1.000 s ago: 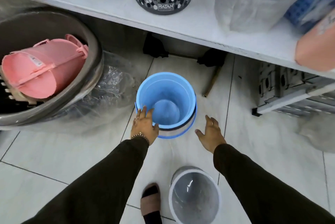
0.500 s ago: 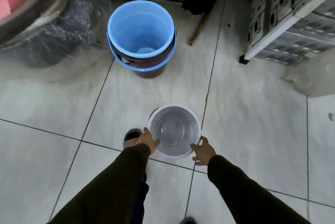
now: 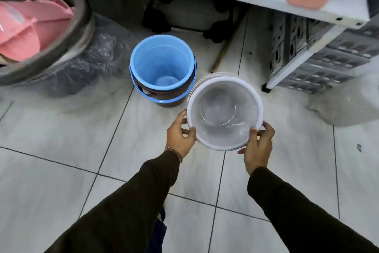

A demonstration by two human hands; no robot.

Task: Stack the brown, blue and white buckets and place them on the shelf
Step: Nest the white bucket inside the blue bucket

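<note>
At centre frame, left hand (image 3: pixel 178 137) and right hand (image 3: pixel 258 146) grip the white bucket (image 3: pixel 224 113) by its rim, fingers clenched, right of the blue bucket (image 3: pixel 162 62) nested in the brown bucket (image 3: pixel 168 99).

We see a large grey tub (image 3: pixel 82 27) at the upper left holding pink plastic ware (image 3: pixel 30 27), with crumpled clear plastic wrap (image 3: pixel 92 64) just beside its lower right edge. Well to the tub's right stands a grey perforated crate (image 3: pixel 320 64), and between them a thin wooden stick (image 3: pixel 223 52) lies on the tiled floor (image 3: pixel 61 170).
</note>
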